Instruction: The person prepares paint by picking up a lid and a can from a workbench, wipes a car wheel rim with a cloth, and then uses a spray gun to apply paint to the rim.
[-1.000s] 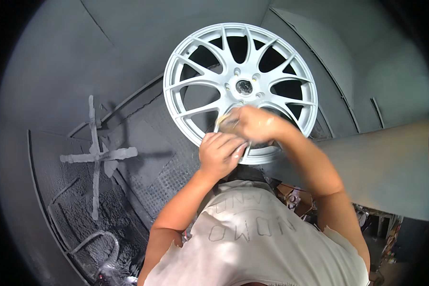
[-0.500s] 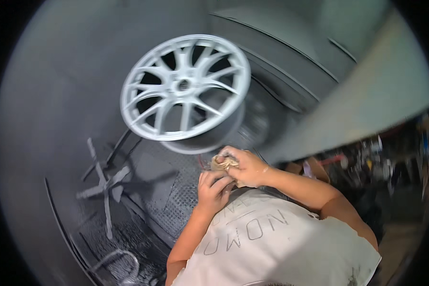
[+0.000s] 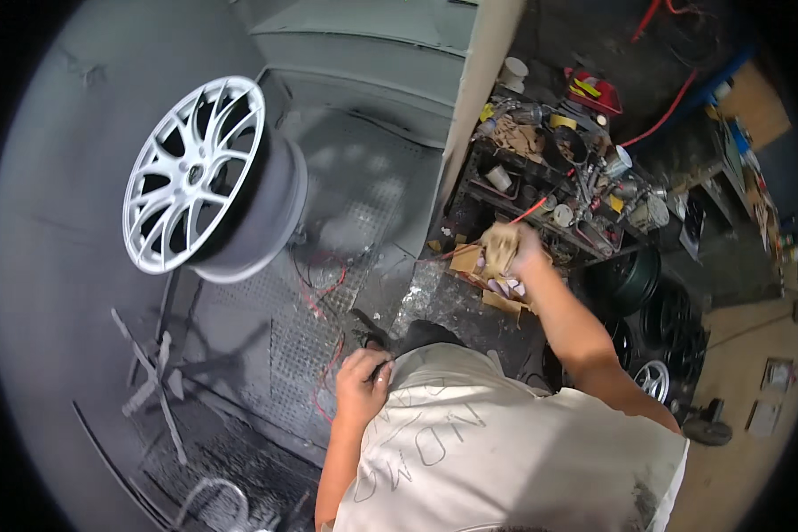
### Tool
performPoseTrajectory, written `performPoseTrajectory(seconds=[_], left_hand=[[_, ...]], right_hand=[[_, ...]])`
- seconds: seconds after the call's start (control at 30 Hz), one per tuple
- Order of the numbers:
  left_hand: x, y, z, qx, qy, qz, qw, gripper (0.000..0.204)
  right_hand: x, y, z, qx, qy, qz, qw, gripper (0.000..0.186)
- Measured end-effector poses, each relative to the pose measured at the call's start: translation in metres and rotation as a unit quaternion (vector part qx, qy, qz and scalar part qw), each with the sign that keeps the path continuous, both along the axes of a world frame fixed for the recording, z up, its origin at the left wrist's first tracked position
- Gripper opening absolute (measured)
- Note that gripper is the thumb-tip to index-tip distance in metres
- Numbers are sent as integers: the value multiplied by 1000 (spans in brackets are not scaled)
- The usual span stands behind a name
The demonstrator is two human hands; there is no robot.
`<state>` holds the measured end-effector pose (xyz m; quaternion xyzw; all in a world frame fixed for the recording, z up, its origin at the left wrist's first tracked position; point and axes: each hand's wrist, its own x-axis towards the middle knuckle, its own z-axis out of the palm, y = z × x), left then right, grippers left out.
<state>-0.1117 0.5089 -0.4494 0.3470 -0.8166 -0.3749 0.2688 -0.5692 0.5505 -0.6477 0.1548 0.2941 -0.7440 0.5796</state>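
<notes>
My right hand (image 3: 528, 254), a little blurred, reaches out to the right with its fingers around a crumpled tan cloth (image 3: 501, 246). Beneath it stands an open cardboard box (image 3: 504, 288) with crumpled, pale pieces inside. Close to the front of my pale shirt, my left hand (image 3: 362, 379) is closed with curled fingers. A dark patch shows between its thumb and fingers, but what it holds, if anything, cannot be made out. At the upper left, a white multi-spoke wheel rim (image 3: 195, 175) is held tilted above the floor, apart from both hands.
A grey metal stand (image 3: 158, 377) is at the lower left. A red hose (image 3: 335, 288) runs over the textured floor. Beyond a pale upright edge (image 3: 477, 97), a cluttered bench (image 3: 550, 168) bears cups, cans and tools. Several wheels (image 3: 656, 310) stand at the right.
My hands were together on the tan cloth; they have parted. The right one has carried the cloth right, over the box. The view has swung right, showing the bench and wheels.
</notes>
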Motion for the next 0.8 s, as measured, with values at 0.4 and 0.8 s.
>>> performPoseTrajectory(seconds=[0.4,0.8], left_hand=[[93,133,-7,42,38,287,956,14],[212,339,-48,33,9,585,810,21]], right_hand=[[-74,-127,-74,131,524,256,802,42],[460,20,-68,-233,505,818,145,31]])
